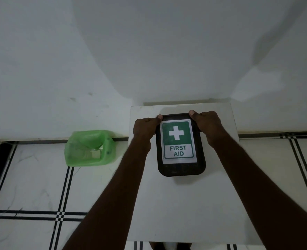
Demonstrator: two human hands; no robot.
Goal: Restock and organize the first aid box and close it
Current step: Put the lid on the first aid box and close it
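A dark first aid box (pixel 182 169) with a green and white "FIRST AID" label lies on a white table (pixel 185 204), its lid down. My left hand (pixel 144 129) grips the box's far left corner, thumb on the top edge. At the far right corner, my right hand (pixel 207 124) holds it the same way. What is inside the box is hidden.
A bin lined with a green plastic bag (pixel 89 147) stands on the tiled floor to the left of the table, against the white wall. The floor tiles are white with black stripes.
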